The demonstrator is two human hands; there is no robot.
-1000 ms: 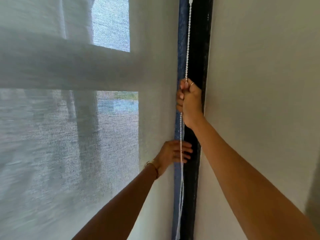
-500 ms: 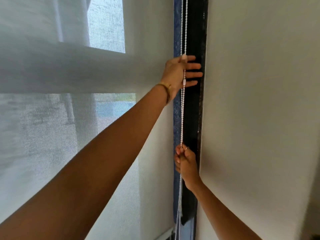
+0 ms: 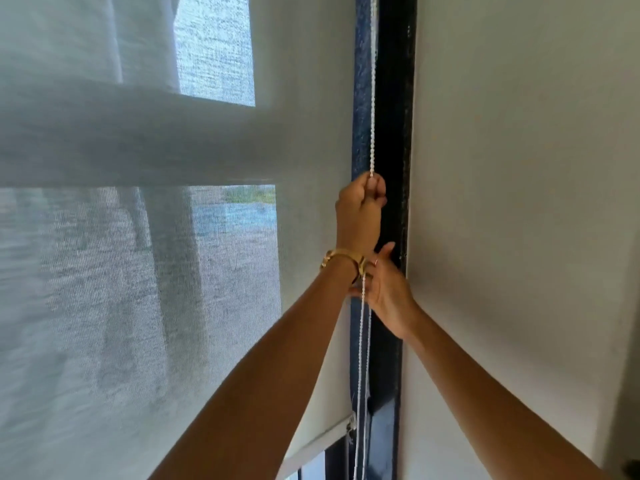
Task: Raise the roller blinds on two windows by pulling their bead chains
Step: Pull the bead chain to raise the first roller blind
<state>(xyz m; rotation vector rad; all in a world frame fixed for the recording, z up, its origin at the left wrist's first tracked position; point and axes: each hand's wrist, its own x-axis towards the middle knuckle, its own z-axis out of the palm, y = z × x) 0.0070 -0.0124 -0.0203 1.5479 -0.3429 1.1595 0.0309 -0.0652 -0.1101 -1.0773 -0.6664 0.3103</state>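
Note:
A white bead chain (image 3: 372,98) hangs down the dark blue window frame (image 3: 394,116), beside the right edge of a sheer grey roller blind (image 3: 138,289). My left hand (image 3: 360,209), with a gold bracelet at the wrist, is fisted around the chain at mid-height. My right hand (image 3: 384,292) sits just under that wrist with its fingers spread, and the chain's loose strands run down in front of them. The blind's bottom bar (image 3: 318,441) shows at the lower edge, with a strip of bare glass below it.
A plain pale surface (image 3: 519,220), either wall or another blind, fills the right side beyond the frame. The chain's lower loop (image 3: 360,393) dangles next to the frame. Window bars and a road outside show through the sheer fabric.
My left hand has shut on the chain and come down with it. My right hand has let go and moved up under the left wrist. The blind's bottom bar has risen.

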